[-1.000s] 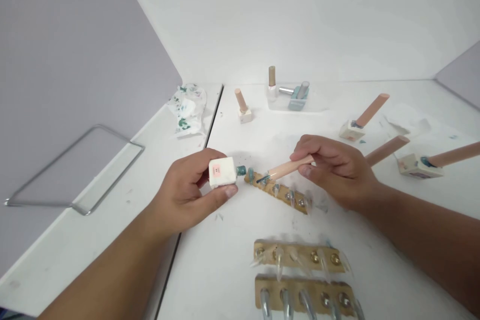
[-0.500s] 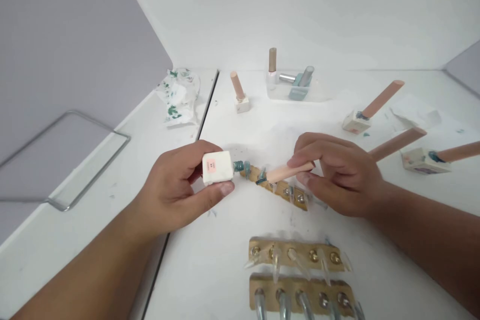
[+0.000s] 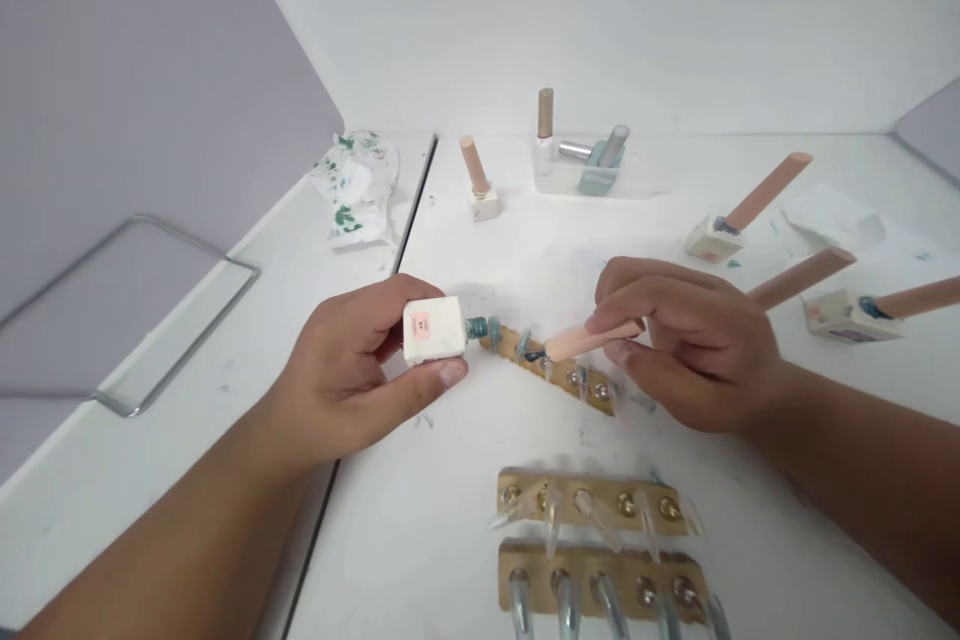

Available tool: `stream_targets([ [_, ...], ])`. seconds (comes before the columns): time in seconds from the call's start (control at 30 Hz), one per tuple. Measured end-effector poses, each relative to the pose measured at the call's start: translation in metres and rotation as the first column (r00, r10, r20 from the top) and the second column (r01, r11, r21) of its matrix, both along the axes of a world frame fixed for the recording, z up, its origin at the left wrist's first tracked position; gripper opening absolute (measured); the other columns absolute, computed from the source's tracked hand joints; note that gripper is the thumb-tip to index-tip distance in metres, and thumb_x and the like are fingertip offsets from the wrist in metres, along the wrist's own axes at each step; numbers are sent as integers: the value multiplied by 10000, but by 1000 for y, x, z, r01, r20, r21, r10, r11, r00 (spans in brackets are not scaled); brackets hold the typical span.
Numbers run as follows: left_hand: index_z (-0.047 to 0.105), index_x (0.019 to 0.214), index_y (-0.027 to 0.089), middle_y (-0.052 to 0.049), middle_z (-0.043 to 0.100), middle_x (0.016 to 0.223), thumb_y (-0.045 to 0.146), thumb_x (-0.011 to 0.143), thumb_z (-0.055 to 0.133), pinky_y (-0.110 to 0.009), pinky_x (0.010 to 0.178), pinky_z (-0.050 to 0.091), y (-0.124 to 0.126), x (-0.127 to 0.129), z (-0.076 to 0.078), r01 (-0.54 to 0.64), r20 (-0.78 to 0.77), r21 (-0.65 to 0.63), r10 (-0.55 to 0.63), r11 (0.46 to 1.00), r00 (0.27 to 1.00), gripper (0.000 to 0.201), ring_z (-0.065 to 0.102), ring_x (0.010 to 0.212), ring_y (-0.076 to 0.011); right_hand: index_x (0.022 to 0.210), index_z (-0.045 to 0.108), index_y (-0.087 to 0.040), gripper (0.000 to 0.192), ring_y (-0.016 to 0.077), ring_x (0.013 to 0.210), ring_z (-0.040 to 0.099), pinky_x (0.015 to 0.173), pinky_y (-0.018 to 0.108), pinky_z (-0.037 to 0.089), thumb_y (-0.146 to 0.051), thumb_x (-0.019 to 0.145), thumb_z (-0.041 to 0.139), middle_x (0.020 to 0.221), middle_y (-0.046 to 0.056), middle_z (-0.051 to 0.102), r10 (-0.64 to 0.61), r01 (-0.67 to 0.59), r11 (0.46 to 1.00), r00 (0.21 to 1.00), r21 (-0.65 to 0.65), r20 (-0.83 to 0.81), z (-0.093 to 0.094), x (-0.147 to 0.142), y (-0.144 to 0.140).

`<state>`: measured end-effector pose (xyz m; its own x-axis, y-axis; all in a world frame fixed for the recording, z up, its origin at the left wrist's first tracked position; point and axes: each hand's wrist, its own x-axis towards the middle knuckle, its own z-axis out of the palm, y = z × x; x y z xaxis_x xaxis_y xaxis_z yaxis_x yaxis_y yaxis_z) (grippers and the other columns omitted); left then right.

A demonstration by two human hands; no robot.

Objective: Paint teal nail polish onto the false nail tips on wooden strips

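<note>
Since half a second ago: left hand and its bottle sit almost where they were; right hand has shifted slightly right, brush tip now further along the strip.

Surface: white tabletop, grey wall at left, white wall behind. Left to right: wire frame, stained wipe, small capped bottle, clear tray with bottles, three tipped bottles with long tan caps at far right.

Left hand clamped on white square polish bottle, held sideways, teal neck pointing right. Just beyond the neck lies wooden nail-tip strip, angled down-right. Right hand pinches tan brush cap, bristles touching a tip on the strip. Two more strips lie nearer the camera.
</note>
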<state>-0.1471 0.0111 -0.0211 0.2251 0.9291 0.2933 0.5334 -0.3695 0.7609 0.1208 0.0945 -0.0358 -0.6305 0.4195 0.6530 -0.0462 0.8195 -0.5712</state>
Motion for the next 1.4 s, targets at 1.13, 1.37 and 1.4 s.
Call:
stream_targets([
  [1.13, 614, 893, 200, -3, 609, 759, 256, 859, 647, -258, 508, 379, 1, 1, 4, 9, -40, 37, -7, 999, 999, 74, 505, 618, -120, 956, 554, -226, 304, 156, 605, 508, 508, 314, 386, 9, 765, 519, 682, -10, 485, -69, 70, 997, 997, 40, -25, 3, -1, 0],
  [1.37, 616, 901, 203, 9, 587, 718, 262, 853, 659, -254, 501, 380, 1, 1, 2, -5, -37, 31, 6, 999, 999, 87, 500, 602, -117, 912, 551, -227, 305, 145, 592, 474, 498, 306, 365, 28, 749, 512, 669, -13, 465, -102, 103, 994, 995, 48, -24, 3, -1, 1],
  [1.4, 614, 901, 206, 8, 588, 721, 264, 854, 658, -255, 501, 378, 1, 1, 1, -3, -32, 28, 4, 1000, 999, 86, 500, 605, -118, 924, 552, -224, 311, 146, 599, 486, 499, 305, 371, 30, 749, 515, 679, -10, 472, -95, 96, 994, 995, 47, -37, 3, -2, 1],
])
